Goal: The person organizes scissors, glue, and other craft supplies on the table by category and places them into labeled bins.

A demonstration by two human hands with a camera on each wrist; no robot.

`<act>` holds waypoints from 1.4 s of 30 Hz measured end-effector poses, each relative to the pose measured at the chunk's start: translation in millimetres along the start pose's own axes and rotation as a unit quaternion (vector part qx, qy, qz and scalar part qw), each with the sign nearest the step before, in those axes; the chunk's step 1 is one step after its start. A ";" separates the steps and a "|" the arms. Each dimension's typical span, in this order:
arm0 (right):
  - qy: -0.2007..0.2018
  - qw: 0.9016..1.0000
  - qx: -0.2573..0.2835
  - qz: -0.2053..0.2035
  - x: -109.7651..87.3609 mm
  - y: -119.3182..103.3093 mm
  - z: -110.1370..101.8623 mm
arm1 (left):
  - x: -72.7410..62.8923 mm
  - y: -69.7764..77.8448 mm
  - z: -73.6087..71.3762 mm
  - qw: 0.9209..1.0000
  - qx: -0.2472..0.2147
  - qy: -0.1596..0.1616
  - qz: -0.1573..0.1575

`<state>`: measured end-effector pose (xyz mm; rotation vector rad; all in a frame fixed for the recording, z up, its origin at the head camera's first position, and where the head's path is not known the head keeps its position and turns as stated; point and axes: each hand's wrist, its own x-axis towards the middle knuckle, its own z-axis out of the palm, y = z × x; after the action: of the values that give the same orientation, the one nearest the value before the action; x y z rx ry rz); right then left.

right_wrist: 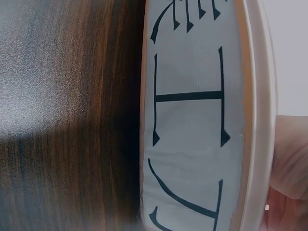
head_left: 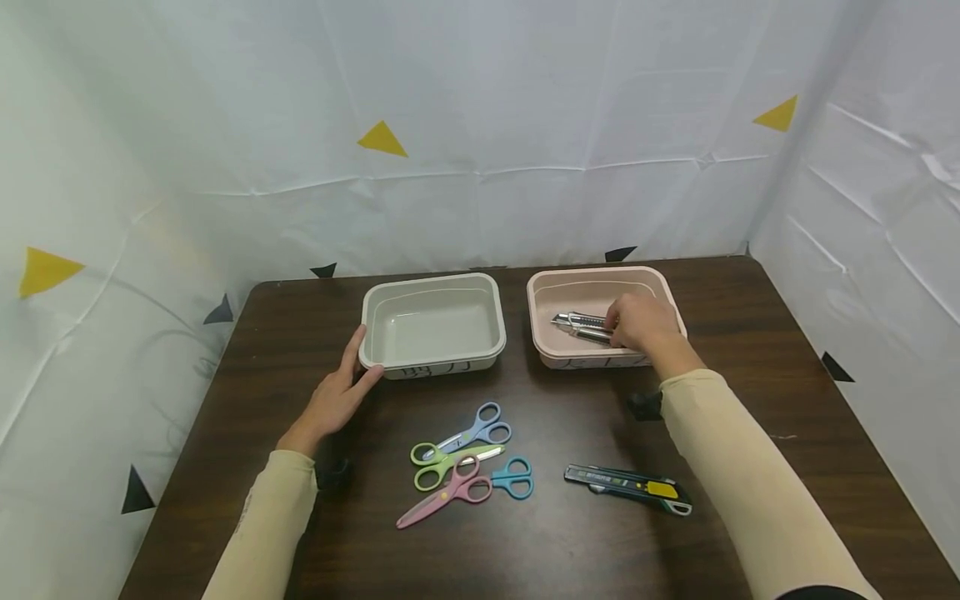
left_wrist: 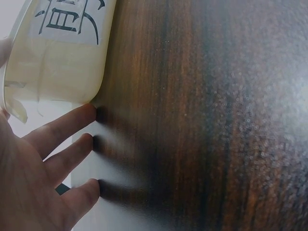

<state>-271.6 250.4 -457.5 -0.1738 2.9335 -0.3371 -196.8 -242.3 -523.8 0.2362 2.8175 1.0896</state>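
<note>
My left hand [head_left: 333, 400] rests against the near left corner of a pale grey-white tub [head_left: 427, 369], thumb and forefinger at its rim. In the left wrist view its other fingers [left_wrist: 72, 122] are spread beside the tub wall. My right hand [head_left: 643, 321] reaches over the near rim of a pink tub [head_left: 532, 312], fingers curled at the end of a silver utility knife [head_left: 583, 320]. A second silver knife [head_left: 591, 335] lies alongside, its end partly hidden by the hand. In the right wrist view the pink tub's labelled wall [right_wrist: 192, 120] covers most of the fingers.
Nearer on the dark wooden table [head_left: 525, 558] lie overlapping scissors: blue [head_left: 468, 433], green [head_left: 450, 461], pink [head_left: 450, 493] and teal [head_left: 513, 478]. To their right lies a dark green utility knife with a yellow slider [head_left: 628, 485]. White sheeting [head_left: 525, 217] surrounds the table.
</note>
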 end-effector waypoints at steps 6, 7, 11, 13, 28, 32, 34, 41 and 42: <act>0.006 1.000 -0.008 -0.011 -3.4 0.4 -3.5 | 0.2 0.2 0.2 1.000 -0.004 -0.003 -0.002; 0.005 1.000 -0.009 -0.012 -4.3 0.5 -4.4 | 0.3 -0.4 0.4 1.000 -0.003 -0.004 -0.002; 0.009 1.000 -0.003 -0.013 -9.2 -1.3 -8.4 | 0.8 -2.9 1.6 1.000 -0.002 -0.002 0.000; 0.015 1.000 0.008 -0.009 -11.5 -2.5 -9.8 | 0.9 -3.3 1.8 1.000 -0.003 -0.001 0.001; 0.127 0.990 0.045 -0.043 -42.1 -25.4 -23.4 | -1.8 1.0 1.8 1.000 -0.009 -0.003 -0.003; 0.172 0.980 0.080 -0.062 -58.5 -36.3 -28.1 | -1.6 1.2 2.0 1.000 -0.009 -0.003 -0.005; 0.192 0.973 0.095 -0.086 -68.1 -42.8 -30.1 | -1.2 0.9 2.3 1.000 -0.007 -0.003 -0.004; 0.189 0.961 0.102 -0.174 -103.1 -62.8 -24.2 | -1.1 0.0 1.4 1.000 -0.010 -0.004 -0.005; 0.180 0.963 0.096 -0.177 -107.3 -63.9 -21.6 | -1.0 -0.3 1.4 1.000 -0.011 -0.005 -0.006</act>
<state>-165.0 207.9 -403.8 -0.6791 3.1873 -0.7779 -195.6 -241.8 -525.1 0.2225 2.7937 1.1120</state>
